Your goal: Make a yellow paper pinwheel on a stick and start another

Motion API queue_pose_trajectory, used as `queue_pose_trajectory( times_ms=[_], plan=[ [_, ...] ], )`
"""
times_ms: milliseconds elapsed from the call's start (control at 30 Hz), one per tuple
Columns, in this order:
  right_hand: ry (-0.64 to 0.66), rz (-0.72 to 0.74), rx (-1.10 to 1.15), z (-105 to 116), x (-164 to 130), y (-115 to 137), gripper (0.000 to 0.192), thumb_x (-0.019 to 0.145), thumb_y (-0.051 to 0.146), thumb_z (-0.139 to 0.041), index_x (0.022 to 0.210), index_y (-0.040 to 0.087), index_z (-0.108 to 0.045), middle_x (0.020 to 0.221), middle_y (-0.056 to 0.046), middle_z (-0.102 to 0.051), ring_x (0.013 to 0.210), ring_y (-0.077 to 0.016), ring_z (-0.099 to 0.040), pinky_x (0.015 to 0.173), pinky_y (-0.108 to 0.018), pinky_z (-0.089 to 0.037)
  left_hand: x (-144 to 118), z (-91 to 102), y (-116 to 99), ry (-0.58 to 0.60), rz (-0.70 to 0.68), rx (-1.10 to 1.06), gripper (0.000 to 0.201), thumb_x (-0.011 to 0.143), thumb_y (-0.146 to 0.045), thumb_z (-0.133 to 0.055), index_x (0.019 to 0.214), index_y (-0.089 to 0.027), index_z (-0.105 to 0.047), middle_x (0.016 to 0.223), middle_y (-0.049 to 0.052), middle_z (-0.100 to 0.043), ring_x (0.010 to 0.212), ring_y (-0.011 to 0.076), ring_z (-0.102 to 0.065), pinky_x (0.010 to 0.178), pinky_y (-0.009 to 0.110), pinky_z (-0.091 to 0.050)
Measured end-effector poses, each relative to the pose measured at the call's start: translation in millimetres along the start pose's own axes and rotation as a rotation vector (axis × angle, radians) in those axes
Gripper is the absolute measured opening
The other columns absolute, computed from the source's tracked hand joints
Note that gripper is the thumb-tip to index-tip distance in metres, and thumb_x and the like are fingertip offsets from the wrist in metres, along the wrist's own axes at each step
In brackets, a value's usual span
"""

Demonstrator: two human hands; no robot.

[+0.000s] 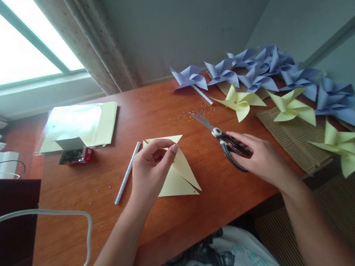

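Note:
Scissors [230, 147] with black and white handles have my right hand [262, 155] closed round them, blades pointing away to the left. Their blades are slightly apart. Over a pale yellow sheet of paper [178, 180] hovers my left hand [155, 163], its thumb and forefinger pinched together; whatever is between them, if anything, is too small to tell. The sheet has slits running in from its corners and small holes near some tips. My left hand hides part of it. Just left of that hand lies a white paper stick [127, 173].
Blue pinwheels [256, 77] and yellow pinwheels [291, 107] crowd the right side, some on corrugated cardboard [289, 144]. At the back left are yellow sheets [108, 123] in plastic and a red box [75, 154] of small items. A white cable [88, 241] crosses the left edge.

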State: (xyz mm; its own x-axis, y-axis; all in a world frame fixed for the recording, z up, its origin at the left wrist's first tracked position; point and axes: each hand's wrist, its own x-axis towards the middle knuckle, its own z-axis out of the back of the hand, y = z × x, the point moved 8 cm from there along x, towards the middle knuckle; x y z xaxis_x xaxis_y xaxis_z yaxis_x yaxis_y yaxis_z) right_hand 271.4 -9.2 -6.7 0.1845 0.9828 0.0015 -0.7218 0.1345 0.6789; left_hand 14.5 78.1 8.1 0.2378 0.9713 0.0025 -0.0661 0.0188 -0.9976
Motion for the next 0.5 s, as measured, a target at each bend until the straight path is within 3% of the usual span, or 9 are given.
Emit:
queue_pose_trajectory(
  times_ms=[167, 333, 500],
  plan=[
    [0.023, 0.137, -0.211, 6.7, -5.6, 4.3, 0.046, 0.09, 0.032, -0.065, 0.134, 0.02, -0.062, 0.114, -0.011, -0.072, 0.102, -0.0279, -0.071, 0.092, -0.04, -0.055, 0.3, 0.4, 3.1, -0.013, -0.04, 0.013, 0.016, 0.082, -0.031, -0.077, 0.081, -0.017, -0.07, 0.072, 0.0, -0.065, 0.059, 0.0095, -0.05, 0.053, 0.023, -0.039],
    [0.076, 0.277, -0.325, 6.1, 7.8, 0.1, 0.045, 0.091, 0.027, -0.065, 0.135, 0.019, -0.061, 0.122, -0.011, -0.07, 0.112, -0.029, -0.067, 0.098, -0.042, -0.054, 0.9, 0.5, 4.3, -0.014, -0.047, 0.012, 0.018, 0.082, -0.033, -0.077, 0.081, -0.017, -0.07, 0.073, 0.001, -0.065, 0.064, 0.0107, -0.053, 0.056, 0.022, -0.041],
    [0.111, 0.305, -0.418, -0.3, 25.6, -5.9, 0.048, 0.089, 0.021, -0.065, 0.137, 0.02, -0.06, 0.128, -0.013, -0.066, 0.116, -0.0315, -0.066, 0.1, -0.046, -0.055, 2.8, 1.7, 10.7, -0.037, -0.033, 0.005, 0.018, 0.081, -0.033, -0.078, 0.081, -0.017, -0.07, 0.072, 0.001, -0.065, 0.062, 0.0104, -0.053, 0.055, 0.022, -0.04]
  ],
)
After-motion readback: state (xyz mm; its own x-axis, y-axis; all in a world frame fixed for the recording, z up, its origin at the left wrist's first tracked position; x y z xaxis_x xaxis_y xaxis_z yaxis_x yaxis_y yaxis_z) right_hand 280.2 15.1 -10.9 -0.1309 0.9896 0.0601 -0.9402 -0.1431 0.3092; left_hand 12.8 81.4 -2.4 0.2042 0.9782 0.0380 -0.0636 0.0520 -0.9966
